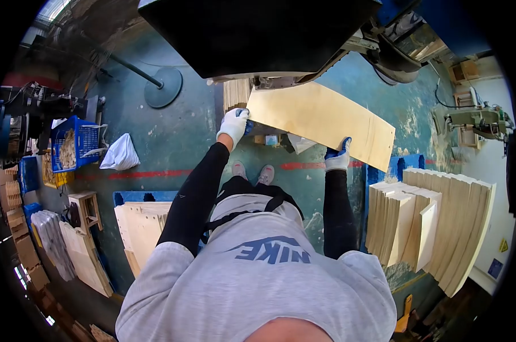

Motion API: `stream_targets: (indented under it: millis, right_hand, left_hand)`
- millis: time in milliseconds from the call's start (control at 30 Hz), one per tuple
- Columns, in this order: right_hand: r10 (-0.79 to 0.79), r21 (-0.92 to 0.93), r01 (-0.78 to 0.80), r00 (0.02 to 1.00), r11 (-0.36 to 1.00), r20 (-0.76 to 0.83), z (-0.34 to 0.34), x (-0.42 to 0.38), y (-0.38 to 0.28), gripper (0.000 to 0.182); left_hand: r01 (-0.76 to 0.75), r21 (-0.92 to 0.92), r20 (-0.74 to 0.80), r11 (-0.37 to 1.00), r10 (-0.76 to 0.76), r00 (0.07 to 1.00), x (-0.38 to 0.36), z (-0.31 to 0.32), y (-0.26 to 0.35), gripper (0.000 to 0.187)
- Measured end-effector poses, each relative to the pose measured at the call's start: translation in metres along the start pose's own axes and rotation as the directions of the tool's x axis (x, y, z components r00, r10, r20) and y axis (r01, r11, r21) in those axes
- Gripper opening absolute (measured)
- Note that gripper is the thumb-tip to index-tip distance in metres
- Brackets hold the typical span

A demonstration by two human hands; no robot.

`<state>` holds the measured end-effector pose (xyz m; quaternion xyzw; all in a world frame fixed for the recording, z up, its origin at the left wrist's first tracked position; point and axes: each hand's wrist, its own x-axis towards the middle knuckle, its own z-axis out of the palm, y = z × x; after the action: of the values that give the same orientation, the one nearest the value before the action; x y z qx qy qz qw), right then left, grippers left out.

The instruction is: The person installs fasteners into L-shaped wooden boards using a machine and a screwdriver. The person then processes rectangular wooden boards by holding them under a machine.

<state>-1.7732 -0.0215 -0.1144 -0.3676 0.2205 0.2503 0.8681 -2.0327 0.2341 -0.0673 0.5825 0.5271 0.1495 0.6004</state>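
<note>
A long plywood board (326, 117) lies in front of me, its far edge under the dark machine (258, 40). My right hand (339, 156), in a white and blue glove, grips the board's near edge close to its right end, thumb on top. My left hand (234, 125), in a matching glove, is closed at the board's left end; its fingertips are partly hidden. Just beyond the left hand stands a stack of thin wooden pieces (235, 93), partly covered by the machine.
Stacked boards (463, 222) rest on a blue pallet (410, 162) at right. More boards (138, 225) lie at left. A white sack (120, 153), a blue crate (70, 161) and a round-based stand (163, 88) are further left. A red line (149, 174) crosses the floor.
</note>
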Motion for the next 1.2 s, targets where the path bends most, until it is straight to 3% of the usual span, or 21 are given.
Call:
stream_targets:
  millis: [100,200,333,467,500,733,833,967,1067,1200]
  right_hand:
    - [0.026,0.025,-0.026,0.999,0.999,0.024,-0.007,0.004,0.000,0.044]
    - [0.018,0.016,-0.019,0.998,1.000,0.063,-0.009,0.011,0.003,0.044]
    - [0.066,0.010,-0.067,0.996,0.998,0.066,-0.005,0.012,0.000,0.043]
    - [0.094,0.046,-0.093,0.995,0.995,-0.015,-0.003,0.004,-0.003,0.040]
    - [0.067,0.035,-0.067,0.998,0.997,0.018,-0.005,0.006,-0.001,0.039]
    - [0.103,0.000,-0.103,0.993,0.995,0.060,0.001,0.019,-0.011,0.039]
    - [0.106,-0.006,-0.106,0.994,0.994,-0.022,0.008,0.008,-0.010,0.040]
    - [0.044,-0.052,-0.042,0.998,0.998,0.037,0.005,0.022,-0.008,0.040]
    - [0.097,-0.040,-0.096,0.995,0.995,0.031,0.004,0.035,-0.010,0.040]
    - [0.076,-0.068,-0.074,0.997,0.995,0.032,0.002,0.030,-0.006,0.038]
  left_hand:
    - [-0.041,0.120,-0.069,0.992,0.049,0.996,0.009,0.006,-0.017,0.023]
    - [-0.003,-0.084,-0.101,0.996,-0.005,0.995,0.008,0.007,-0.010,0.028]
    - [0.006,0.029,-0.057,1.000,-0.004,0.998,0.012,0.001,-0.010,0.026]
    - [0.084,-0.013,-0.050,0.996,-0.084,0.995,0.006,0.003,-0.011,0.027]
    - [0.122,-0.098,-0.005,0.988,-0.123,0.992,-0.005,0.003,0.004,0.027]
    - [0.004,-0.003,-0.076,1.000,-0.005,0.997,-0.003,0.006,-0.011,0.023]
    - [0.124,-0.119,-0.056,0.985,-0.131,0.990,-0.012,0.003,-0.009,0.026]
    - [0.109,-0.071,-0.046,0.991,-0.113,0.993,-0.005,0.004,-0.012,0.027]
    - [0.050,0.158,-0.137,0.986,-0.028,0.990,0.005,0.006,-0.014,0.030]
    - [0.110,0.021,-0.073,0.994,-0.108,0.991,0.006,0.007,-0.012,0.031]
